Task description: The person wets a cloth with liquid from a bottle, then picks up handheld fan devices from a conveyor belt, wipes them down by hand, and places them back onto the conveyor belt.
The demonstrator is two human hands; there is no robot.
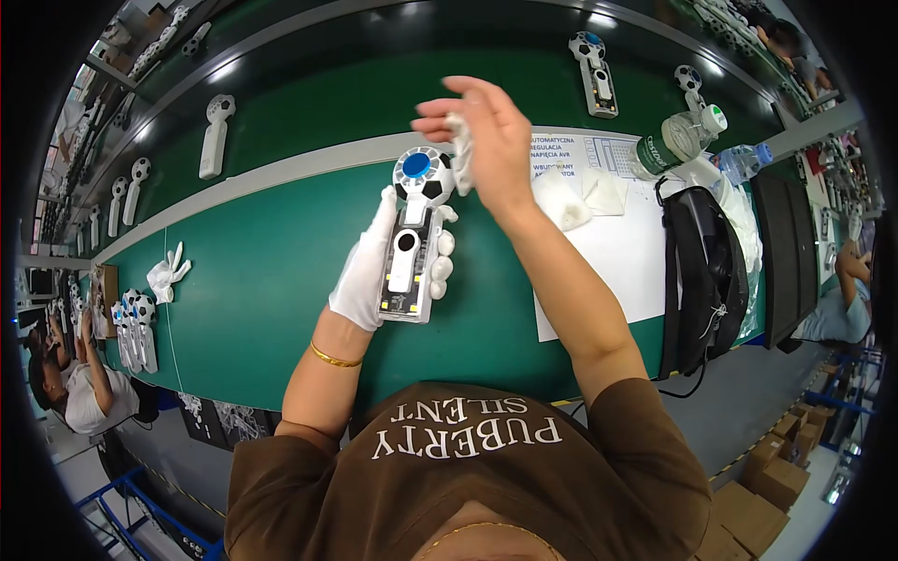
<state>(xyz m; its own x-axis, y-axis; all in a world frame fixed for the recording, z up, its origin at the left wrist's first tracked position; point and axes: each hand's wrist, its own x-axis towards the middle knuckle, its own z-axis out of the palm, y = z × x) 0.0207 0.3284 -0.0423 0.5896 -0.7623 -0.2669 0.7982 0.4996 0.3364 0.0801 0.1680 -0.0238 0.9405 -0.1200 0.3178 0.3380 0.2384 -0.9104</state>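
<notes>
In my left hand [360, 271], which wears a white glove, I hold a handheld device [405, 266] with a black-and-white football-patterned head. A blue disc covers the middle of its head, and its handle points down toward me. My fingers wrap round the handle's sides. My right hand [496, 140] is bare and hovers just right of the head. A crumpled white cloth [462, 154] sits between its thumb and fingers, close beside the football head; I cannot tell if they touch.
A printed sheet [599, 252] bears white wipes [561, 202]. Bottles [678, 140] and a black bag [689, 271] stand at right. Similar devices [217, 136] rest on the green belt beyond; more [138, 327] stand left, near a glove [168, 271]. A co-worker [89, 388] sits far left.
</notes>
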